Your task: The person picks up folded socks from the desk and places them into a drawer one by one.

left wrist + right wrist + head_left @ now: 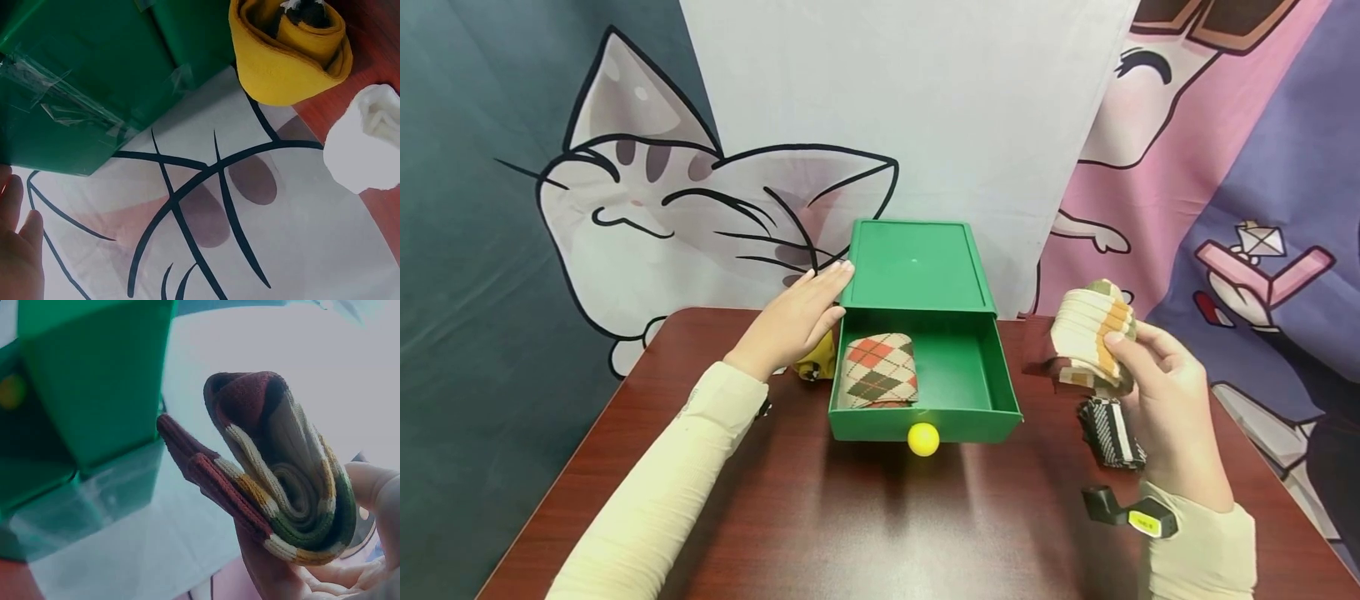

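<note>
- I see the green box, its drawer pulled out.
- The left hand touches the box's left edge, fingers straight.
- The right hand pinches the rolled striped sock, right of the drawer.
- Folded argyle sock: inside the drawer, at left.

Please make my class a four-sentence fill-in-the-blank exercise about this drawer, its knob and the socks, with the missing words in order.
The folded sock in the person's right grip has a ____ pattern.
The open drawer holding the folded argyle sock is coloured ____.
The round knob on the drawer's front is ____ in colour.
In the head view, the folded black-and-white sock lies to the ____ of the drawer.

Missing words: striped; green; yellow; right.
</note>
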{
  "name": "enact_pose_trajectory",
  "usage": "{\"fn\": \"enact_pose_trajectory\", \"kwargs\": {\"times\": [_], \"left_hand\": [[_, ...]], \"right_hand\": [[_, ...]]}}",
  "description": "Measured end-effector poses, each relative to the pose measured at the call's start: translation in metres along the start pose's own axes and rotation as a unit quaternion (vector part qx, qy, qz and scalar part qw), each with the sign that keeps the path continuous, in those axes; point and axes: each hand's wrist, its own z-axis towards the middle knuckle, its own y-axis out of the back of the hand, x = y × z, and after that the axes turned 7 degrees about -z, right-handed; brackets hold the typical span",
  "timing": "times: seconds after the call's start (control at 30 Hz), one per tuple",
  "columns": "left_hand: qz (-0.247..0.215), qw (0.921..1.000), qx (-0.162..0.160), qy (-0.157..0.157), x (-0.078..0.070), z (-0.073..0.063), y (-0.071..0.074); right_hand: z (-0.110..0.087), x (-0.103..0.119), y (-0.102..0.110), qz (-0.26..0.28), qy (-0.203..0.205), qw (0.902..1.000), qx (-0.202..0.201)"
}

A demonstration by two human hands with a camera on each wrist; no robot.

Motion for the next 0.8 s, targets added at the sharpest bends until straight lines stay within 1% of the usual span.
{"fn": "enact_pose_trajectory", "kwargs": {"times": [0.07,0.13,0.37,0.47,0.63,0.8], "left_hand": [[0.001,1.0000,-0.001,-0.002,0.001,0.000,0.000],[0.001,1.0000,0.000,-0.003,0.001,0.001,0.000],[-0.003,1.0000,0.001,-0.001,0.001,0.001,0.000],[-0.003,1.0000,0.000,-0.001,0.001,0.000,0.000],[-0.003,1.0000,0.000,0.000,0.001,0.000,0.000],[-0.005,1.0000,0.001,-0.002,0.001,0.000,0.001]], "right_hand": [[0.000,0.004,-0.003,0.022,0.013,0.9996,0.011],[0.000,0.007,-0.007,0.029,0.018,0.9992,0.022],[0.000,0.015,-0.026,0.040,0.024,0.9975,0.053],[0.002,0.017,-0.035,0.042,0.021,0.9969,0.063],[0.004,0.017,-0.050,0.034,0.002,0.9967,0.074],[0.005,0.014,-0.063,0.010,-0.010,0.9957,0.092]]}}
